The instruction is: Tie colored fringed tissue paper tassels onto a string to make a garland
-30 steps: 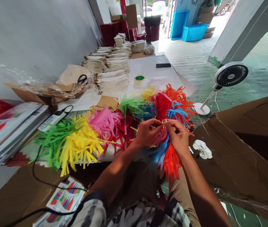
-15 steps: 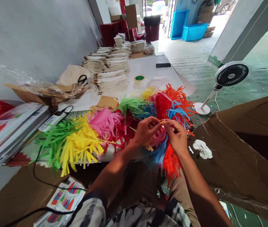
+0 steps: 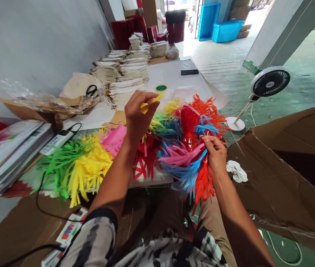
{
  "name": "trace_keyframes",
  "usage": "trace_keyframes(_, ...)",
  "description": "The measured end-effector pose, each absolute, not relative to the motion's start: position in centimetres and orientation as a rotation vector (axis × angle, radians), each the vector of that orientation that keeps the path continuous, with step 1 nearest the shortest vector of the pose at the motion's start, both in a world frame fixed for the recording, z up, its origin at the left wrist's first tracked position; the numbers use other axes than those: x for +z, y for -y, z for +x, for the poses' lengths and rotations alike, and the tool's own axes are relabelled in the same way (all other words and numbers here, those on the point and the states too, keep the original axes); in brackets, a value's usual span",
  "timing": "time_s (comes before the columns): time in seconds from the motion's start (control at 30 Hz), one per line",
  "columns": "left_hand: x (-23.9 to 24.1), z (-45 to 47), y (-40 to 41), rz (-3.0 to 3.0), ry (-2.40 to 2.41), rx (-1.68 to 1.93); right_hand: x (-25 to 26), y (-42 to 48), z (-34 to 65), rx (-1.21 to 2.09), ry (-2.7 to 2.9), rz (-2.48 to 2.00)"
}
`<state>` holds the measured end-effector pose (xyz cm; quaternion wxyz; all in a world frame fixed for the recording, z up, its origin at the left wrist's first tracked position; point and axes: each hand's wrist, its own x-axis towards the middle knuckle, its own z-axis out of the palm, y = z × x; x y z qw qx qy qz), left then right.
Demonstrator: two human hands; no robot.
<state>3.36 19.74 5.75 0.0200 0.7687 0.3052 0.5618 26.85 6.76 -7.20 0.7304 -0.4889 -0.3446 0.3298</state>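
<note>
My left hand (image 3: 138, 113) is raised above the pile, its fingers pinched on the twisted end of a yellow paper tassel (image 3: 152, 103). At the right, my right hand (image 3: 215, 152) grips the gathered ends of tissue tassels. A pink tassel (image 3: 183, 152) and a blue tassel (image 3: 189, 174) fan out leftward from it, while a red tassel (image 3: 203, 185) hangs below. A short white end, perhaps string, pokes up beside the thumb. Farther left lie another yellow tassel (image 3: 89, 168), a green tassel (image 3: 63, 163) and a pink tassel (image 3: 113, 141).
Stacks of cream bundles (image 3: 128, 91) stand beyond, near a tape roll (image 3: 161, 88) and a black phone-like object (image 3: 189, 72). Scissors (image 3: 91, 90) rest on wrapping at left. A white fan (image 3: 270, 83) and a big cardboard box (image 3: 293, 148) with crumpled tissue (image 3: 236, 171) are at right.
My hands, together over the tassels before, are now apart. The left has gone up and left with the yellow tassel; the right stays on the gathered tassels, slightly farther right.
</note>
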Motion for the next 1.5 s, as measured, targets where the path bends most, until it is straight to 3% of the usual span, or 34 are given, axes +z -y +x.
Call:
trace_keyframes(0.3, 0.6, 8.1, -14.9, 2.332, -0.920, 1.177, -6.3, -6.7, 27.0, 0.873, 0.724, -1.046)
trace_keyframes(0.6, -1.2, 10.4, -13.0, 1.720, -0.613, 0.764, -3.4, -5.9, 26.8, 1.039, 0.800, -0.986)
trace_keyframes(0.73, -1.5, 10.5, -13.0, 1.639, -0.573, 0.797, -3.7, -5.9, 26.4, 1.007, 0.837, -0.936)
trace_keyframes(1.07, -3.1, 10.2, -12.6, 1.577, -0.652, 1.001, -4.7, -5.7, 25.4, 0.571, 0.892, -1.158)
trace_keyframes(1.5, -4.2, 10.5, -12.0, 1.467, -0.669, 1.057, -3.9, -5.1, 24.7, 0.707, 0.853, -1.240)
